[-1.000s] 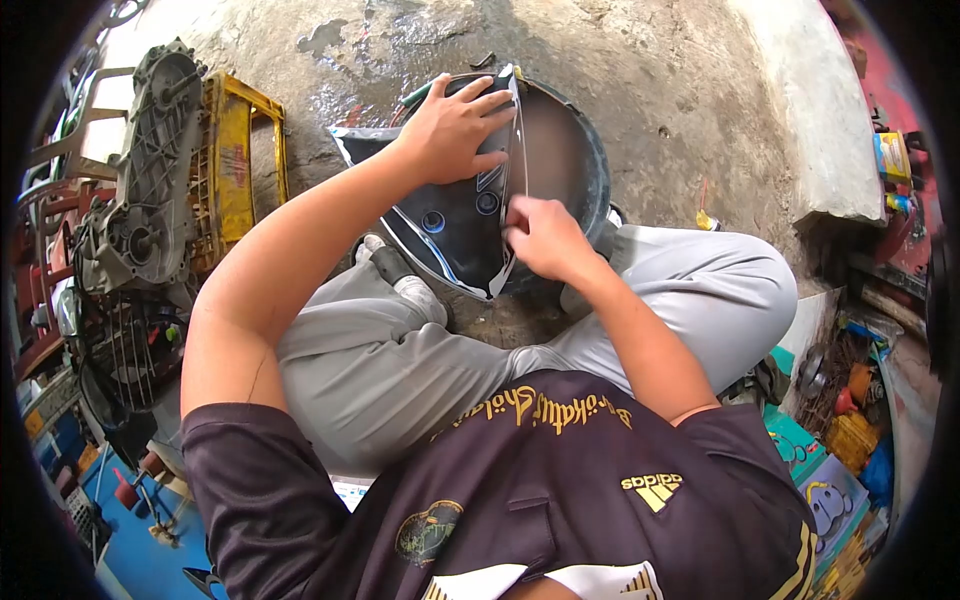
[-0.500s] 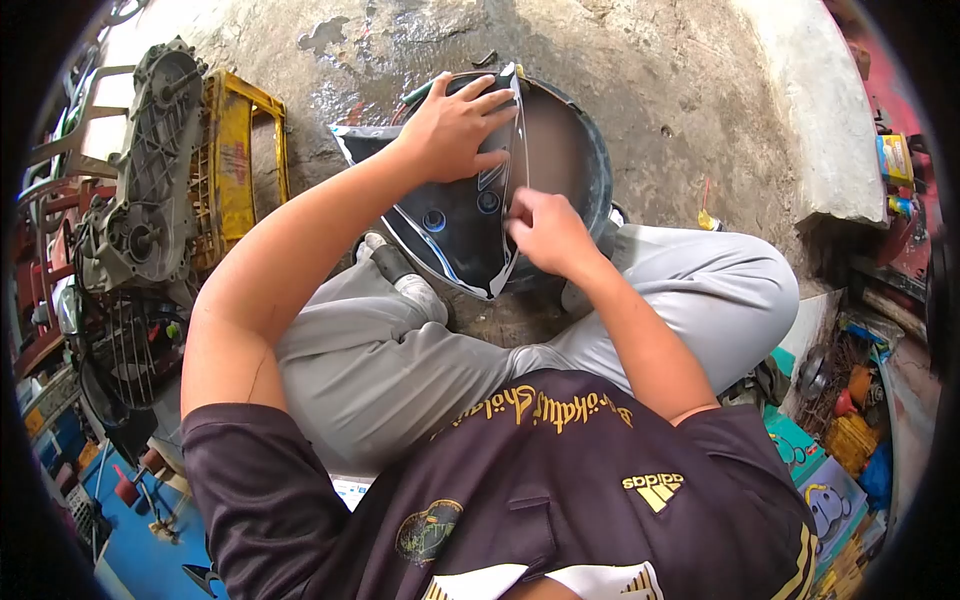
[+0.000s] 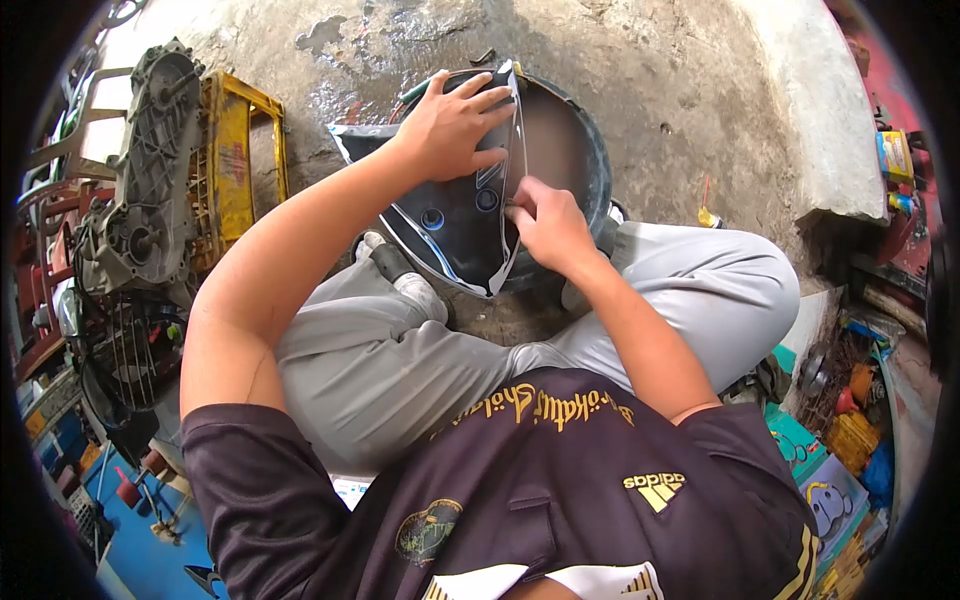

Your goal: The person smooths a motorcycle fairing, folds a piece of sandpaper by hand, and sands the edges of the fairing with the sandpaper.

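Black panel (image 3: 462, 240) partly hides the basin (image 3: 601, 165); left hand (image 3: 450, 130) spread atop, right hand (image 3: 549, 228) at edge, grip unclear.

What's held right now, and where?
The black panel is steadied near its far end by the left hand; the right hand is at its right edge, grip unclear.

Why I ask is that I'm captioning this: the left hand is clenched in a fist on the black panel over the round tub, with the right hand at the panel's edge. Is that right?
Not quite: the left hand is spread open, not clenched, on the black panel over the round tub, as the head view shows. The right hand is indeed at the panel's edge.
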